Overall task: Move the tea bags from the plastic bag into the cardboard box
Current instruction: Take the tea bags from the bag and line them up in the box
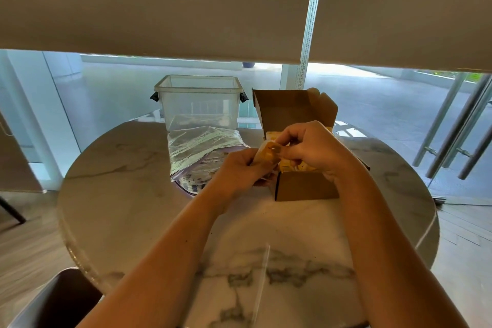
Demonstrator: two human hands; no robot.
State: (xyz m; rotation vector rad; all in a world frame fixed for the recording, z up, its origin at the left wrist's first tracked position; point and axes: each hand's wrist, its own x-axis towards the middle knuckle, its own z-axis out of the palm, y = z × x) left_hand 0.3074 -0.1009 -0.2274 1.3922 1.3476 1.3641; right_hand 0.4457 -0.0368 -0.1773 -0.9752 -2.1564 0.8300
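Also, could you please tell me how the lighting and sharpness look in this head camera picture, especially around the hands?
Head view: strong backlight from the window leaves both forearms dim; the left hand and right hand, gripping yellow tea bags beside the open brown cardboard box, are slightly soft; glare streaks the crinkled clear plastic bag; wide-angle distortion bows the round white marble table.

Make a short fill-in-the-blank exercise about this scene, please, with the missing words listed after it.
1. Both hands, left hand and right hand, hold a yellow ____ between them.
2. The lid of the box is ____.
3. The clear tub stands behind the plastic ____.
4. All these things are on a round ____ with a marble pattern.

Missing words: tea bag; open; bag; table
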